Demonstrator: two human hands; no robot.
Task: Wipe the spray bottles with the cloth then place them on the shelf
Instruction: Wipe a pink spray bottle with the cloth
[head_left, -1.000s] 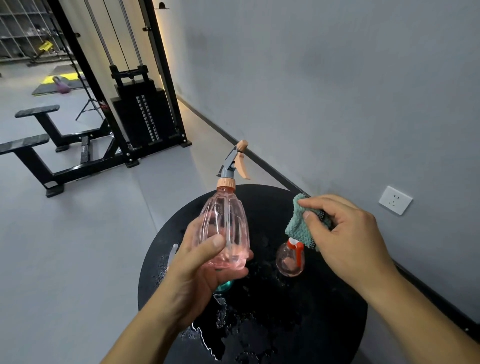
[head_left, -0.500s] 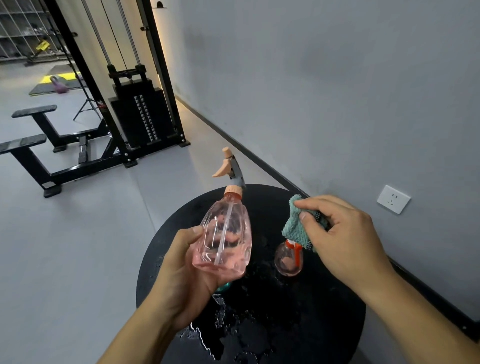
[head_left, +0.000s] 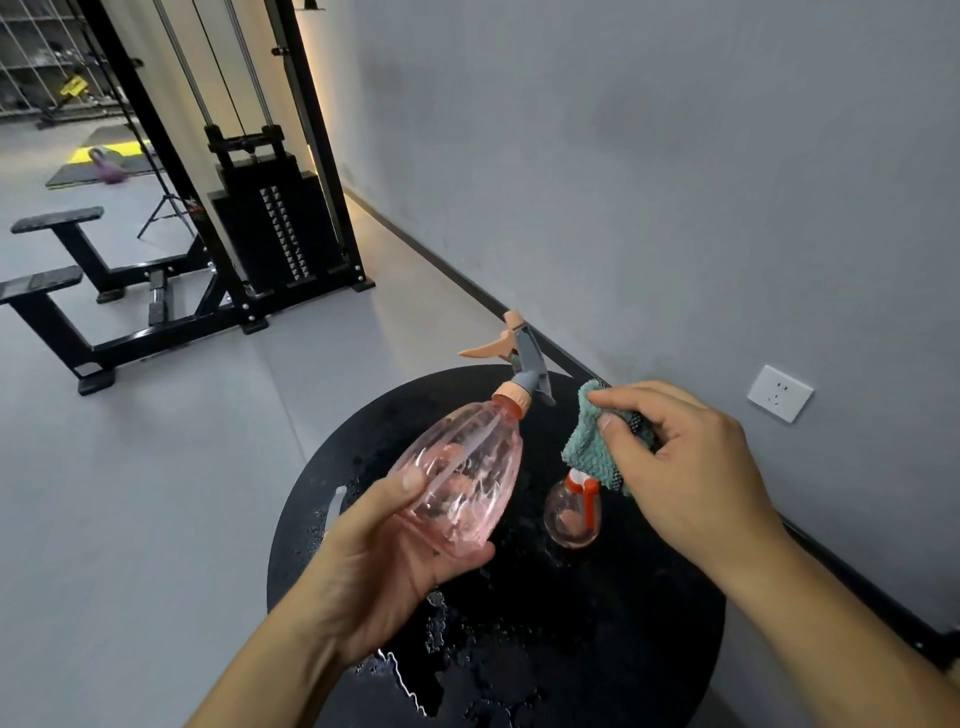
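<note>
head view shows the left hand (head_left: 384, 561) holding the big pink spray bottle (head_left: 462, 478) up over the round black counter (head_left: 597, 623). its fingers (head_left: 413, 480) curl round the fat bottom end of the bottle. the bottle leans, with its peach and grey spray head (head_left: 514, 353) up and away from those fingers, toward the right hand (head_left: 685, 467). the right hand pinches the green cloth (head_left: 592, 452) between thumb and fingers. the cloth is just beside the bottle neck but is not touching it.

a small pink bottle (head_left: 571, 514) stands on the wet counter, just under the cloth.

this looks like the wiping step for the big bottle. i think the next move is to bring the cloth onto the bottle side and rub it while the left fingers keep a firm hold, since the plastic may be wet and slippery. no shelf is clear to see close by.

half a second ago the bottle stood nearly straight up. now it tips over toward the cloth, and the spray trigger points more to the left. the cloth hand is in about the same spot.
</note>
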